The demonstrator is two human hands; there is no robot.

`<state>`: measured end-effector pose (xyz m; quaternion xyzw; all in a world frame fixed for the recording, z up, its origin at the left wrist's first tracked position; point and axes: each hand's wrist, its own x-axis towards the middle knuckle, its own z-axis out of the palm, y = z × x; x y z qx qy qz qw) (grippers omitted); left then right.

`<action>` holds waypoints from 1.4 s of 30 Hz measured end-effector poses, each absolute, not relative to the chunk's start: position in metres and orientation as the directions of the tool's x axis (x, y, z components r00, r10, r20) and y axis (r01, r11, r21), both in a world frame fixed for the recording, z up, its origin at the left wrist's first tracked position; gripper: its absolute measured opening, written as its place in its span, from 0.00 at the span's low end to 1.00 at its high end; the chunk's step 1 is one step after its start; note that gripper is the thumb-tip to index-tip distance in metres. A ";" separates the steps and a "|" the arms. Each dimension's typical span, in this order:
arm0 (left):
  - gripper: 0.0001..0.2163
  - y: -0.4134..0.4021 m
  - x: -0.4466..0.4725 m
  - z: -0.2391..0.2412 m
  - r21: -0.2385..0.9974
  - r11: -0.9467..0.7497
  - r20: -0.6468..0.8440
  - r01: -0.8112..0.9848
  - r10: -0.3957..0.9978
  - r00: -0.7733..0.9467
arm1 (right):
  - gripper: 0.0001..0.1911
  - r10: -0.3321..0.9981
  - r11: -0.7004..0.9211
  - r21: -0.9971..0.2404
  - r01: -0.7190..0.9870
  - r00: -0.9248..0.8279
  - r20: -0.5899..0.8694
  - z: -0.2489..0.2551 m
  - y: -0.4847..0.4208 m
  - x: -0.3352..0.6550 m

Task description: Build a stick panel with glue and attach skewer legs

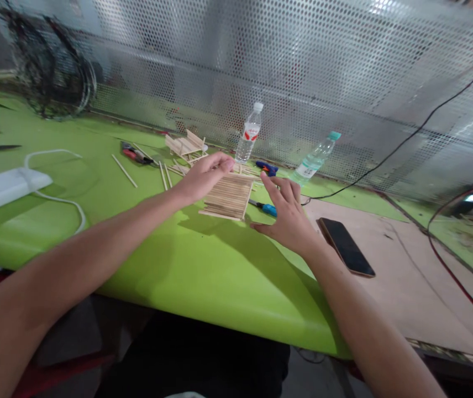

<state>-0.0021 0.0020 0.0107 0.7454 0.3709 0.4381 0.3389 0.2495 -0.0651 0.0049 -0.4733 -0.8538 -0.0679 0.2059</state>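
The green table (pixel 203 276) spreads under both arms. A white power strip (pixel 4 188) lies well off to the left of the left grip (pixel 205 177). Between the two grips sits a flat panel of wooden sticks (pixel 228 199): its far left corner is right under the left grip, and its right edge is just beside the right grip (pixel 288 213).

The left grip is loosely curled, with its fingers (pixel 225 163) drawn down towards the panel's far edge. I cannot tell whether they pinch anything or only touch the wood. The right grip is wide open with its fingers spread and holds nothing. It hangs beside the panel, apart from it.

A dark phone (pixel 345 246) lies just right of the right grip's wrist. Beyond the left grip stands a small stick frame (pixel 187 146). Beyond the right grip are an upright bottle (pixel 250 132) and a teal-capped bottle (pixel 315 160) lying tilted. A blue glue gun (pixel 267 167) rests past the right fingertips, and a blue-handled tool (pixel 264 208) lies partly under that grip. Red pliers (pixel 135 153) and loose sticks (pixel 124 170) lie left of the left grip.
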 end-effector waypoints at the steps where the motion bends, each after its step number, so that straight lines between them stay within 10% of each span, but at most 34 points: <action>1: 0.17 0.004 -0.002 0.009 0.860 -0.460 0.385 0.220 0.869 0.311 | 0.58 0.786 0.534 -0.091 0.840 -0.454 0.419 0.005 -0.065 0.249; 9: 0.20 0.004 0.005 0.000 0.991 -0.126 0.135 -0.049 0.929 0.345 | 0.59 0.803 0.522 -0.126 0.844 -0.436 0.407 0.004 -0.065 0.250; 22: 0.31 -0.001 0.006 -0.001 0.992 -0.123 0.116 -0.002 0.931 0.345 | 0.58 0.828 0.521 -0.167 0.837 -0.448 0.338 0.001 -0.061 0.254; 42: 0.17 -0.004 0.010 0.013 0.953 0.083 0.031 -0.293 0.931 0.365 | 0.59 0.867 0.446 -0.243 0.861 -0.348 0.357 -0.003 -0.060 0.255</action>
